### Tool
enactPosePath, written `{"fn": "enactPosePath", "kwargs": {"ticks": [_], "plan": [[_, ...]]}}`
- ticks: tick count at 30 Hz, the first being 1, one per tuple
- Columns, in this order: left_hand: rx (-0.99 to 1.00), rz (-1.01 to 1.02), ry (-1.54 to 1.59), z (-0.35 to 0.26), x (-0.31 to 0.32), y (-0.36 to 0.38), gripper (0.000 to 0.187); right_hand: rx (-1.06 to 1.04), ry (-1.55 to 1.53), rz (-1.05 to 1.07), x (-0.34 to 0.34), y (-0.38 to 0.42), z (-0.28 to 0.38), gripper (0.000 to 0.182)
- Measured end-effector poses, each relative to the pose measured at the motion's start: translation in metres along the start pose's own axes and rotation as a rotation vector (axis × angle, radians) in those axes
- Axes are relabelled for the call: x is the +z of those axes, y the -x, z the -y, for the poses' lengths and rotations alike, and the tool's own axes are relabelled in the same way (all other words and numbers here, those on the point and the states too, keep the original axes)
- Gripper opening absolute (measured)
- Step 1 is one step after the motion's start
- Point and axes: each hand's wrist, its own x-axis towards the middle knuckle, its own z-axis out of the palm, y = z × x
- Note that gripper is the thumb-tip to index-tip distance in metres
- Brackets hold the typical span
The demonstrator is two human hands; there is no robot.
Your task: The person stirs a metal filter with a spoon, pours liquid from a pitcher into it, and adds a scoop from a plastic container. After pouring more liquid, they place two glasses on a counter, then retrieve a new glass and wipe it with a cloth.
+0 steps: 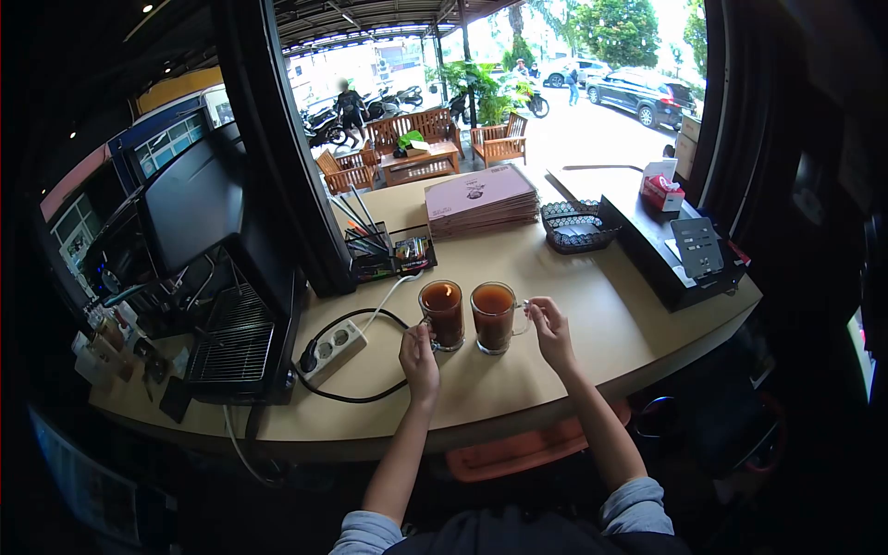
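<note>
Two clear glass mugs filled with a brown drink stand side by side, upright, on the pale counter (601,314). My left hand (420,361) is closed at the lower left of the left glass mug (444,313), where its handle is. My right hand (551,333) pinches the handle of the right glass mug (492,319) from the right side. A narrow gap separates the two mugs. My fingers partly cover both handles.
A power strip (335,353) with black and white cables lies left of the mugs. Behind are a pen organizer (388,254), stacked pink cardboard (481,196) and a black basket (578,227). An espresso machine (236,342) stands left; a black box (666,264) sits right.
</note>
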Motion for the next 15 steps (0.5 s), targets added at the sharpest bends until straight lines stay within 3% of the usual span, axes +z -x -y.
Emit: {"fn": "enactPosePath", "kwargs": {"ticks": [4,7,15], "plan": [[0.024,0.085,-0.015,-0.001,-0.015,-0.002,0.023,0.030,-0.006,0.006,0.001,0.028,0.012,0.020],[0.151,0.090,-0.123,-0.002,-0.019,-0.002,0.029,0.050,-0.055,0.024,0.009,0.044,0.023,0.021],[0.171,0.129,-0.336,-0.022,-0.022,0.004,0.030,0.033,-0.069,0.080,0.044,0.061,0.044,0.015]]}}
